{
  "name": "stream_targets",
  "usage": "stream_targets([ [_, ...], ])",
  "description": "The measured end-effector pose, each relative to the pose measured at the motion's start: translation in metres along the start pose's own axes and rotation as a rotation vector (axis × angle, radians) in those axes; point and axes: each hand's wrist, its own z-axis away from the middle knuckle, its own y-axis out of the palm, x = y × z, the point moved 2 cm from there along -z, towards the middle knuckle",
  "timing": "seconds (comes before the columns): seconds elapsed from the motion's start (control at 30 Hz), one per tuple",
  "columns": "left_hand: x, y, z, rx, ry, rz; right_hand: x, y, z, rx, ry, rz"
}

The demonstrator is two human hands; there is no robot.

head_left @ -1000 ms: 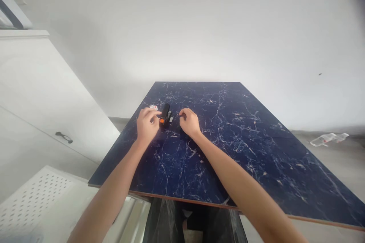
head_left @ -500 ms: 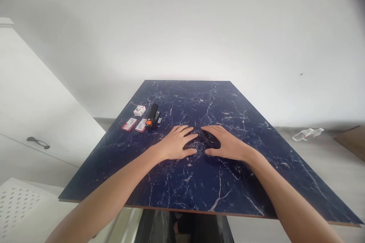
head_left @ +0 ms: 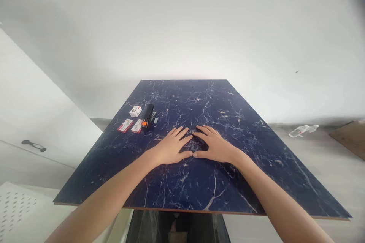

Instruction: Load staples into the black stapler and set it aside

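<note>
My left hand lies on the dark blue marbled tabletop with its fingers spread and nothing in it. Beside it, my right hand is also spread on the surface, and it holds nothing. The two thumb tips are touching or almost so, and the forefingers are close together. Nearest to my left hand, up and to the left, is a black stapler-like tool with an orange end. Left of that tool are two flat red-and-white packets and a small white box.
A white wall rises behind the table. At left stand a white cabinet with a dark handle and a white perforated item. On the floor at right are a clear plastic bottle and a brown cardboard piece.
My right hand has moved left toward my left hand, closing the gap between the thumbs. The whole view has shifted slightly. The objects on the table stay in place.
</note>
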Motion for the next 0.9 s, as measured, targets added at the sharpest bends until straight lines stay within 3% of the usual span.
stream_targets([
  [0.2,-0.003,0.006,0.001,-0.022,0.016,-0.023,-0.005,0.002,0.000,-0.002,-0.024,0.024],
  [0.27,-0.005,0.001,-0.001,-0.094,0.045,-0.048,-0.006,0.001,0.000,-0.014,-0.031,0.024],
  [0.33,0.000,-0.014,0.000,-0.286,0.056,-0.079,-0.007,0.000,-0.002,-0.038,-0.036,0.011],
  [0.4,0.019,-0.039,0.008,-0.594,-0.031,-0.111,-0.008,-0.003,-0.003,-0.066,-0.043,-0.013],
  [0.47,0.052,-0.065,0.026,-0.936,-0.268,-0.147,-0.009,-0.005,-0.004,-0.094,-0.051,-0.034],
  [0.53,0.092,-0.083,0.049,-1.081,-0.514,-0.215,-0.009,-0.006,-0.005,-0.112,-0.056,-0.043],
  [0.6,0.130,-0.088,0.070,-1.025,-0.696,-0.244,-0.009,-0.006,-0.005,-0.125,-0.060,-0.039],
  [0.7,0.166,-0.075,0.084,-0.694,-0.771,-0.181,-0.009,-0.004,-0.006,-0.138,-0.071,-0.023],
  [0.77,0.172,-0.065,0.082,-0.564,-0.752,-0.179,-0.010,-0.003,-0.006,-0.144,-0.072,-0.008],
  [0.9,0.166,-0.056,0.064,-0.535,-0.710,-0.148,-0.011,-0.002,-0.007,-0.153,-0.067,0.007],
])
